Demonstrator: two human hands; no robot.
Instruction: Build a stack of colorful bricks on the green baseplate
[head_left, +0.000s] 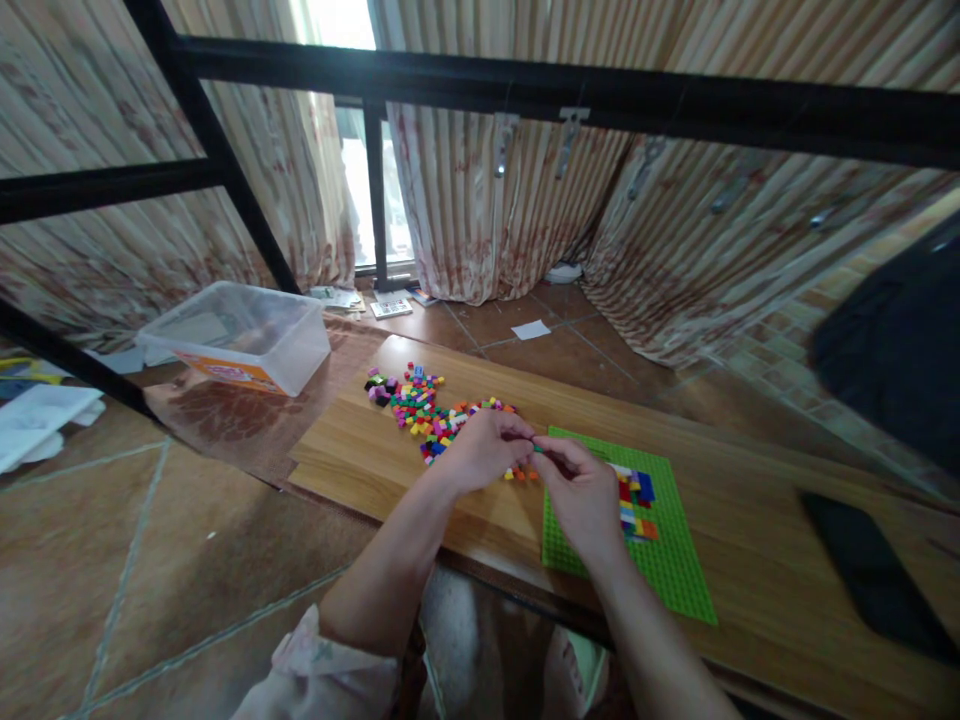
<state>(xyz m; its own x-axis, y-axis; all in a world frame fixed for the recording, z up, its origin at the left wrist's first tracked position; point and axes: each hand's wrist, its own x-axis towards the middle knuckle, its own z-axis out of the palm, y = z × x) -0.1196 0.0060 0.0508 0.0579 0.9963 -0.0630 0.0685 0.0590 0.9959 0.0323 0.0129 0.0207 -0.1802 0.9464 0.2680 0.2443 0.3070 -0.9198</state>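
My left hand (486,452) and my right hand (585,492) meet fingertip to fingertip above the table, both pinched closed. A small green toy brick (538,450) shows between the fingertips, partly covered by them. Under my right hand lies a green studded baseplate (679,555). Several bricks are fixed on it, among them a blue one (646,487) and an orange one (646,530); my right hand hides part of this group. A pile of loose, many-coloured bricks (420,405) spreads beyond and to the left of my left hand.
The wooden table (345,440) carries a dark phone-like slab (874,570) at the right. A clear plastic box (300,340) with an orange label stands at the left. Black metal bars (480,85) cross in front of the curtains. Papers (531,330) lie on the tiled floor.
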